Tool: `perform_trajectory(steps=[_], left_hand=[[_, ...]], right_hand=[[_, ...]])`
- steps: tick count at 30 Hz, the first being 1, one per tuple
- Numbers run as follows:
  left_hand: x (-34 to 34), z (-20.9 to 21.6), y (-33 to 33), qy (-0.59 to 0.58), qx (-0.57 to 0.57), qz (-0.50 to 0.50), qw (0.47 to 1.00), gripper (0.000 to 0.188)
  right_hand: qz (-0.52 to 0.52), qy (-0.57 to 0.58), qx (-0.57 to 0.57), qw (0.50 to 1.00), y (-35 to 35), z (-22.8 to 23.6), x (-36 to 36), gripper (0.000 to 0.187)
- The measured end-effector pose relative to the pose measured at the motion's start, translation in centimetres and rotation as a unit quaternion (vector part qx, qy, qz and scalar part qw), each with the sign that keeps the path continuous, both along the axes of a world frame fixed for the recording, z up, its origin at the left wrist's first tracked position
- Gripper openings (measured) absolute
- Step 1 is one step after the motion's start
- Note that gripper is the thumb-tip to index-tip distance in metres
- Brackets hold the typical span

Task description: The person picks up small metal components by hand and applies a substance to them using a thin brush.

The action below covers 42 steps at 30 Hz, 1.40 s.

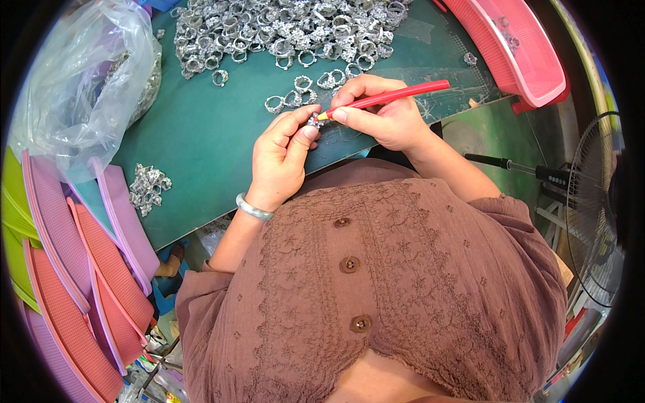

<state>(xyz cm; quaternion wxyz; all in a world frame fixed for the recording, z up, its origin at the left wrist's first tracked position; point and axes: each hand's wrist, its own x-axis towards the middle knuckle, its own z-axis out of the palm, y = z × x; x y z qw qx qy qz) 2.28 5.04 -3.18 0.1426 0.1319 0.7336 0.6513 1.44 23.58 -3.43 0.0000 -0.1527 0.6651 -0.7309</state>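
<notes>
My left hand (pixel 281 151) pinches a small silver ring (pixel 314 121) between thumb and fingers, close to the table's near edge. In my right hand (pixel 384 117) is a red pencil (pixel 403 94), gripped as for writing. Its pale tip meets the ring's decorated face. Just beyond my hands lie several loose silver rings (pixel 302 83) in a short row. Farther back spreads a large heap of silver rings (pixel 289 30). A smaller cluster of rings (pixel 148 187) rests at the table's left side.
The green tabletop (pixel 195 127) carries strips of clear tape. A clear plastic bag (pixel 87 87) stands at left, above stacked coloured baskets (pixel 57 228). At the far right are a pink basket (pixel 537 74) holding a few rings and a black fan (pixel 594 201).
</notes>
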Motion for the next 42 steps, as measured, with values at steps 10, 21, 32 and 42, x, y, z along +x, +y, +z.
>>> perform_trajectory(steps=[10,21,32,42], left_hand=[[0.00,-0.14,-0.11,-0.023,0.029,0.007,0.999,0.025],[0.01,-0.26,-0.06,-0.066,0.095,0.019,0.993,0.026],[-0.07,-0.04,-0.02,-0.080,0.103,0.020,0.991,0.026],[-0.11,-0.07,-0.04,-0.078,0.120,0.022,0.989,0.026]], right_hand=[[-0.019,-0.055,-0.106,0.993,0.43,-0.20,-0.11,0.007],[-0.019,-0.060,-0.119,0.991,0.44,-0.38,-0.06,0.007],[-0.021,-0.058,-0.113,0.992,0.46,-0.48,0.00,0.009],[-0.023,-0.053,-0.110,0.992,0.38,-0.40,0.03,0.008]])
